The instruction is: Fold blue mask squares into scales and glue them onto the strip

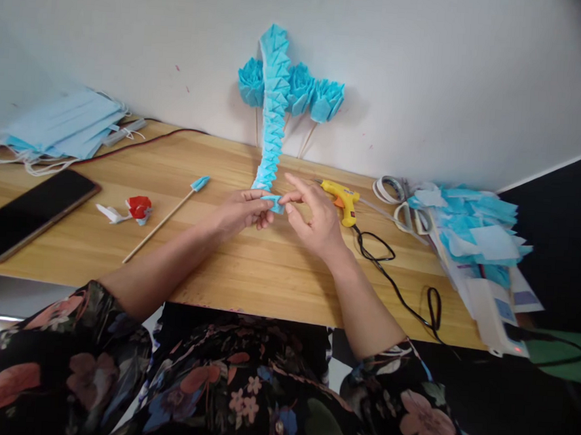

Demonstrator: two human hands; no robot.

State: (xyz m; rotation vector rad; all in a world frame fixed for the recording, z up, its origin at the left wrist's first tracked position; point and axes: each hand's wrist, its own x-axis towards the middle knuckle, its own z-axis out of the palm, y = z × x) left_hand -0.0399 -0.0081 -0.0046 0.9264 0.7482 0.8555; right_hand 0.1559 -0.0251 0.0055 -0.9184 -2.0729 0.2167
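A long light-blue pleated strip (275, 105) leans upright against the wall, its lower end coming down to my hands. My left hand (246, 209) pinches a small folded blue piece at that end between thumb and fingers. Close on its right, my right hand (315, 216) has a finger and thumb at the edge of the same piece, with another finger raised. Whether this piece is joined to the strip I cannot tell. Behind the strip, blue folded flowers (327, 101) on thin sticks lean on the wall. A stick with a blue tip (200, 184) lies left of my hands.
To the right lie a yellow glue gun (343, 201) with a looping black cord, a tape roll (389, 189), scissors (412, 218), stacked blue pieces (482, 222) and a white power strip (498, 315). A red flower (139, 208), a phone (29, 211) and face masks (70, 125) are at left.
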